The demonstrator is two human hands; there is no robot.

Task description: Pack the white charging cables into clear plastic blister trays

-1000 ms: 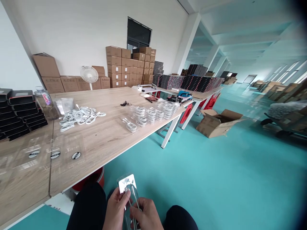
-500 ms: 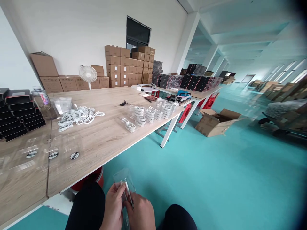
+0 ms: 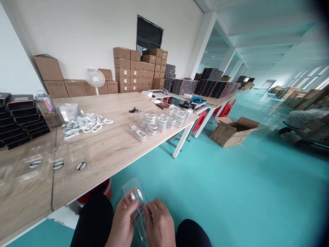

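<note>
The left hand (image 3: 125,216) pinches the side of a clear plastic case (image 3: 140,224), with its thumb on top. A white cord (image 3: 140,194) lies in the case, its two plugs just past the left thumb. The right hand (image 3: 159,221) curls over the case's other side; I cannot tell what its fingers pinch. The desk (image 3: 113,152) is ahead of both hands, with a pile of white cords (image 3: 84,123) far to their left.

A white cable (image 3: 140,195) lies in a clear plastic tray (image 3: 130,185).
</note>
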